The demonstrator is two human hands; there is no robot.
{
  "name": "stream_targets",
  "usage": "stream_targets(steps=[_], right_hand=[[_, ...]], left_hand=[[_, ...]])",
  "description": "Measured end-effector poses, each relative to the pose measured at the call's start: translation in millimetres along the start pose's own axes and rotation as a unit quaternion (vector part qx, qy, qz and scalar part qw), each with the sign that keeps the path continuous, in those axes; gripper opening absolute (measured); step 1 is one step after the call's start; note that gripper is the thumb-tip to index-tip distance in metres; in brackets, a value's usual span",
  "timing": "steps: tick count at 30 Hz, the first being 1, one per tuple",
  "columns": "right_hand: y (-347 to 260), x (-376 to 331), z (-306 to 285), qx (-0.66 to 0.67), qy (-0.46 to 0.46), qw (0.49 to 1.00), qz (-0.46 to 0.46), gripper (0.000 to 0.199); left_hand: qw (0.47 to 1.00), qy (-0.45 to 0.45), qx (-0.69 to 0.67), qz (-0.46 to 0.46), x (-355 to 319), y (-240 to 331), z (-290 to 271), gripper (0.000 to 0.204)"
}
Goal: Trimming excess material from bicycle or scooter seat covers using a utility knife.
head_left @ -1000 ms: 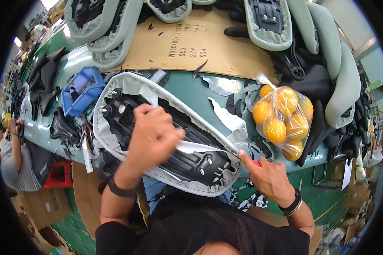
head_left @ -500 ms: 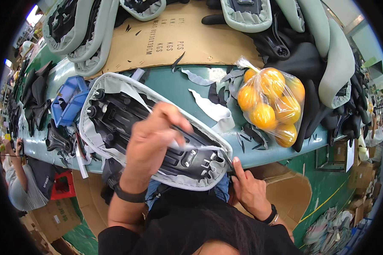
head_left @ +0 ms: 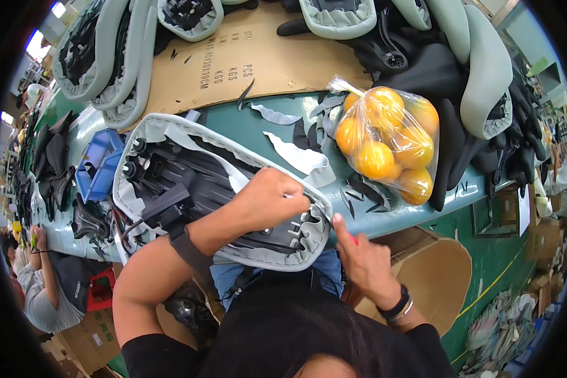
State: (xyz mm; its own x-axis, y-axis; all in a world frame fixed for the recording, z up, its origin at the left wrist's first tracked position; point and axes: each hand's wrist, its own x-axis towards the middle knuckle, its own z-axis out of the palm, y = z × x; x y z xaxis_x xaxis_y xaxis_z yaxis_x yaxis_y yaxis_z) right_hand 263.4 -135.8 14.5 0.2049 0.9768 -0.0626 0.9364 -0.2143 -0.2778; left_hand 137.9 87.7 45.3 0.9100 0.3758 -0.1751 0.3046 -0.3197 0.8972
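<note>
Fingers (head_left: 295,194) of the left hand (head_left: 269,200) are curled down into a fist over the seat's far-right end; whether they pinch any cover, cannot tell. The right hand (head_left: 366,264), at four o'clock, is closed around a red-handled tool (head_left: 353,240), index finger stretched to the rim; tip too small to make out.

The padded seat (head_left: 211,133) lies underside up at the worktable's near edge, lower end above the person's lap, long axis ten to four o'clock. Black plastic base (head_left: 170,169) inside, likely stiff; pale grey-green cover gathered around it, likely soft, perhaps slick. Loose pale strip (head_left: 234,176) along the inner upper side. Guess: fairly light but awkward, little to break. Best hold: the padded rim, ten and five o'clock, clear of the pegs.

Outward on the green worktable (head_left: 384,218): cover scraps (head_left: 293,153) at one o'clock; clear bag of orange fruit (head_left: 387,142), two; cardboard sheet (head_left: 264,60), twelve; finished-looking pads (head_left: 107,69), eleven; blue bin (head_left: 97,165), between nine and ten. Co-worker (head_left: 41,299) at eight.
</note>
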Motion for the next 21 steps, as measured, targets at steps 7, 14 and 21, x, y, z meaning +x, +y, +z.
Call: stream_targets(steps=[7,14,21], right_hand=[[-24,-15,5,0.130,0.068,0.984,0.096,0.058],[18,16,-9,0.063,0.067,0.995,-0.024,0.060],[29,44,-19,-0.009,0.079,0.994,-0.077,0.062]], left_hand=[[0.975,0.031,-0.206,-0.075,-5,15,-15,0.033],[0.997,-0.012,0.010,0.076,12,-10,-10,0.028],[0.997,-0.022,-0.070,-0.012,8,7,-20,0.028]])
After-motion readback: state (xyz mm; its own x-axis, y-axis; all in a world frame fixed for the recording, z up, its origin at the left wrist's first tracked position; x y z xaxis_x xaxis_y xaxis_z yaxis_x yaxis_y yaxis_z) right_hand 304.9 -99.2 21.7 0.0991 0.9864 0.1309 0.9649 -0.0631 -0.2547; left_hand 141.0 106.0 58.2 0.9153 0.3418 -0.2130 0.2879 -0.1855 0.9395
